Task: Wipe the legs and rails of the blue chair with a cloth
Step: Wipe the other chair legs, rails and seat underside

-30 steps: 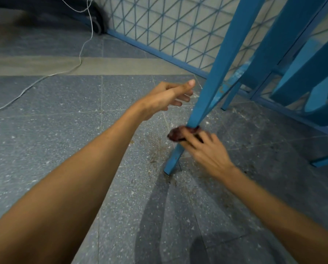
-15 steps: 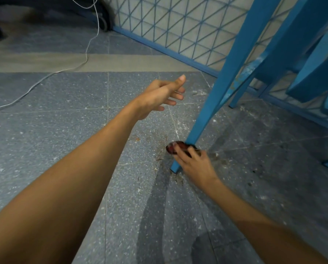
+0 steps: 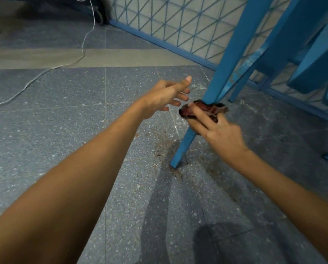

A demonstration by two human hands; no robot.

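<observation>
The blue chair's near leg point(image 3: 233, 48) slants from the top right down to its foot on the floor at mid frame. A dark red cloth point(image 3: 203, 109) is wrapped around that leg, a good way above the foot. My right hand point(image 3: 216, 130) grips the cloth against the leg from the near side. My left hand point(image 3: 168, 96) hovers just left of the leg, fingers relaxed and holding nothing. More blue legs and rails point(image 3: 296, 48) of the chair fill the upper right.
A blue-framed wire mesh fence point(image 3: 178, 25) runs along the back behind the chair. A white cable point(image 3: 68, 63) trails across the speckled grey floor point(image 3: 64, 121) at the left. Dirt specks lie around the leg's foot point(image 3: 175, 164).
My right hand first slid the cloth down close to the foot of the leg, then back up the leg. My left hand stayed hovering beside the leg.
</observation>
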